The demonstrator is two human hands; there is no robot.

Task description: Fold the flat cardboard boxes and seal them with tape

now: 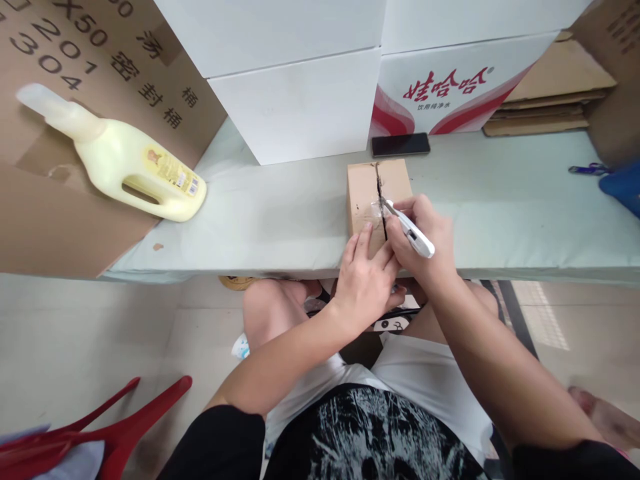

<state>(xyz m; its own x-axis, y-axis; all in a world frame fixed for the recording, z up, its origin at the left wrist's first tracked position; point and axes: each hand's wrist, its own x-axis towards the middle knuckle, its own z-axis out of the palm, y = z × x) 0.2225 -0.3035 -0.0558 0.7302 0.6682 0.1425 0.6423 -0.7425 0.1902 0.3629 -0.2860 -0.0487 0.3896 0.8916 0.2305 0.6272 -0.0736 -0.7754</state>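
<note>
A small brown cardboard box point(363, 190) sits near the table's front edge. A dark, rough-edged seam runs down its top, and clear tape point(375, 212) is crumpled around the seam's middle. My right hand point(427, 237) is closed around a white utility knife point(417, 235), its blade tip at the seam beside the tape. My left hand point(365, 280) holds the near end of the box, fingers resting on the top and thumb lower down at the front. The box's near end is partly hidden by my hands.
Behind the box lies a black phone point(401, 145), before white cartons point(300, 107) and a red-printed carton point(450, 93). A pale yellow bottle point(113, 160) leans by a large brown carton point(150, 60) at left. Flattened cardboard point(545, 87) and a blue object point(623, 187) are at right.
</note>
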